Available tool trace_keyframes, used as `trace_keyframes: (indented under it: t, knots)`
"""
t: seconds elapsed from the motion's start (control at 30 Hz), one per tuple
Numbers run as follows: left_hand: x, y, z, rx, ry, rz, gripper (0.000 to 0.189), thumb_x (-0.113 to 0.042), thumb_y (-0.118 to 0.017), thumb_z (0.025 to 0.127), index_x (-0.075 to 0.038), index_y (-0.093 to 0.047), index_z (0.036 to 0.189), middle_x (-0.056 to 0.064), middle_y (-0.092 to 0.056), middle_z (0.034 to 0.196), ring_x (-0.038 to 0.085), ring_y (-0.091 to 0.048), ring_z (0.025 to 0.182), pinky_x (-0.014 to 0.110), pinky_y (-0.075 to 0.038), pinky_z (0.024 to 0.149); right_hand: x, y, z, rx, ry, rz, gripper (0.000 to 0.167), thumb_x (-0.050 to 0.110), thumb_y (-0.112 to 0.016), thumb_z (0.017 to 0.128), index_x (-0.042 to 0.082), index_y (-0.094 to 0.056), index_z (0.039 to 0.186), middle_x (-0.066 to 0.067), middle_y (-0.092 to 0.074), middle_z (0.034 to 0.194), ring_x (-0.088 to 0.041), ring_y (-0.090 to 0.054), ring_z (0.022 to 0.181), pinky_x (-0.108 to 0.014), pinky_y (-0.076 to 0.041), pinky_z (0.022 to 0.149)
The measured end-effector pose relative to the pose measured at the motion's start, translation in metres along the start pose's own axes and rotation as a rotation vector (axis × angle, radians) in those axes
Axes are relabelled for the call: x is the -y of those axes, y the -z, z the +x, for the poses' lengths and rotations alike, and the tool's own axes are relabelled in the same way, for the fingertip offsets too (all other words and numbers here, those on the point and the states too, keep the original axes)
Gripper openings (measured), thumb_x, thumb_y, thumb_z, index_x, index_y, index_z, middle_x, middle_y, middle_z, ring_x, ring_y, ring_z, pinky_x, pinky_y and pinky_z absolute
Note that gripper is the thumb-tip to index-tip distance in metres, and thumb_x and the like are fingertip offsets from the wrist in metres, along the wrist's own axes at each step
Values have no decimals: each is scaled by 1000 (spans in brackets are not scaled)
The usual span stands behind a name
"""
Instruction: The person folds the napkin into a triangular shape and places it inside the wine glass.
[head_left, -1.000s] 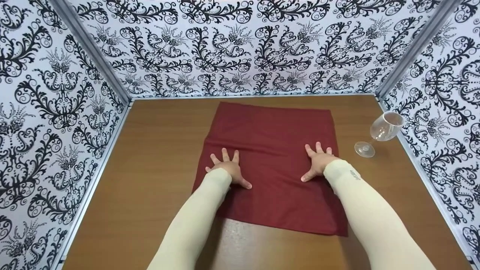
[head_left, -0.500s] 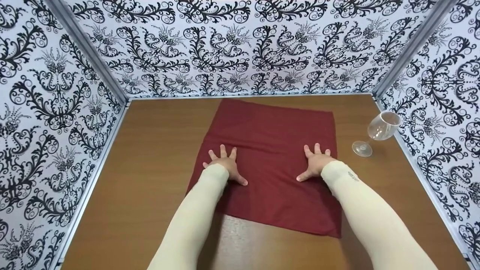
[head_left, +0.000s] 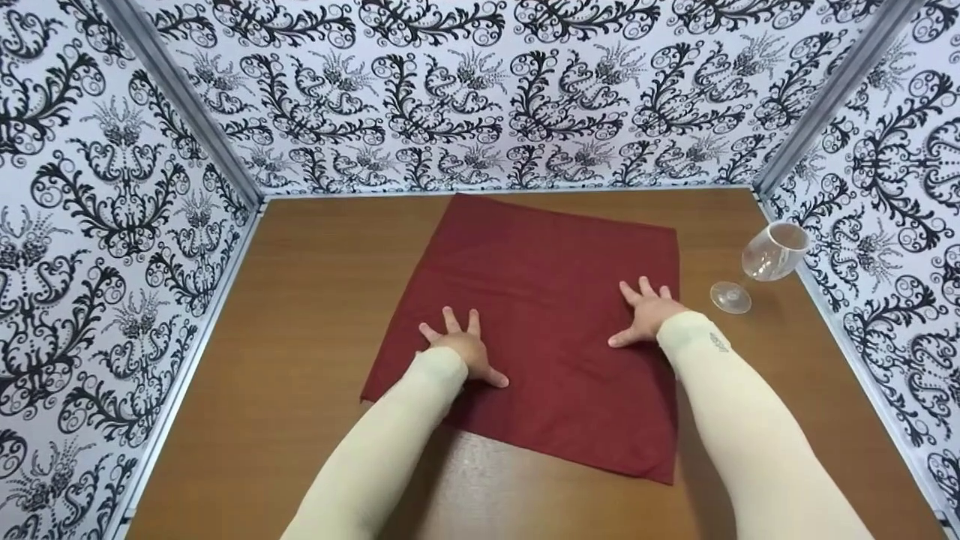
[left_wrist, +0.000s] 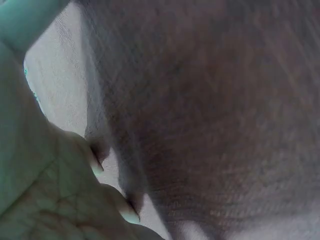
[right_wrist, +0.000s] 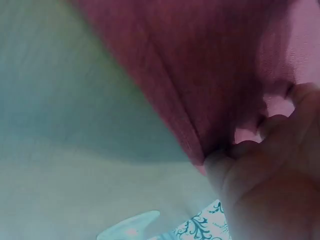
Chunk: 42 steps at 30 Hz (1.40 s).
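A dark red cloth (head_left: 551, 300), roughly square and almost smooth, lies flat on the brown table with its corners turned askew. My left hand (head_left: 466, 349) rests on its left part, fingers spread. On the right side, near the cloth's edge, my right hand (head_left: 651, 316) touches it with fingers and thumb apart. In the left wrist view, the palm and fingertips meet the cloth (left_wrist: 210, 110). The right wrist view has several fingertips of that hand touching the cloth (right_wrist: 200, 60) near a hemmed edge.
A clear wine glass (head_left: 772, 255) stands upright right of the cloth, beside the wall. Its foot (right_wrist: 130, 226) shows in the right wrist view. Patterned white walls (head_left: 480, 97) close in the table (head_left: 300, 315) at the back and both sides.
The cloth has turned slightly clockwise and its crosswise crease has flattened. My left hand has slid a little towards me; my right hand has shifted slightly away and to the right.
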<state>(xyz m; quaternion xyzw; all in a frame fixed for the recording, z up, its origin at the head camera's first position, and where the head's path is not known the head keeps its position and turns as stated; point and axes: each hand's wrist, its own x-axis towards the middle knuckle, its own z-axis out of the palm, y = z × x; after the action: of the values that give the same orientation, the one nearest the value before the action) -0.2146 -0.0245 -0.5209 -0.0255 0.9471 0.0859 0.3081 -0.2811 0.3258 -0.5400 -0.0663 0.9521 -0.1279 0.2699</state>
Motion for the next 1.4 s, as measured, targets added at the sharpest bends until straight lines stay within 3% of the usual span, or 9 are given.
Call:
trace_keyframes:
  t: [0.4, 0.63, 0.97, 1.2, 1.3, 1.4]
  knots:
    - [1, 3, 7, -12, 4, -63, 147, -66, -93, 66, -30, 4, 171, 17, 20, 176, 61, 9, 157, 75, -28, 119, 7, -4, -8, -2, -42, 22, 130, 59, -83, 83, 5, -2, 169, -37, 12, 169, -71, 6, 150, -78, -16, 120]
    - [5, 8, 14, -16, -10, -58, 146, -62, -95, 65, -32, 1, 171, 16, 19, 176, 60, 11, 158, 75, -27, 119, 5, -8, -7, -9, -52, 32, 131, 61, -83, 82, 6, -3, 169, -37, 13, 169, -72, 7, 149, -80, -17, 119]
    - [9, 12, 30, 34, -5, -15, 149, -65, -94, 64, -37, 8, 169, 12, 25, 175, 59, 14, 157, 74, -29, 119, 11, -11, -12, -6, -59, 11, 131, 64, -80, 84, 2, -3, 168, -43, 11, 167, -77, 4, 146, -81, -23, 116]
    - [12, 11, 40, 31, -12, -12, 156, -68, -96, 57, -39, 9, 169, 12, 26, 175, 61, 15, 156, 76, -29, 118, 8, -16, -7, -20, -48, -4, 133, 67, -80, 82, -1, -4, 168, -46, 9, 165, -80, 1, 143, -82, -22, 115]
    - [12, 10, 40, 21, -19, -12, 154, -67, -96, 59, -37, 7, 169, 13, 24, 175, 60, 14, 157, 77, -29, 117, 10, -12, -8, -5, -53, -17, 133, 67, -80, 82, -2, -5, 167, -47, 7, 164, -79, -2, 143, -80, -23, 117]
    - [14, 11, 33, -3, -31, -29, 147, -65, -95, 63, -35, 1, 170, 13, 21, 176, 60, 13, 157, 80, -24, 117, 9, -5, -5, -53, -37, -42, 123, 65, -78, 85, -5, -17, 165, -47, -5, 164, -75, -11, 146, -77, -23, 119]
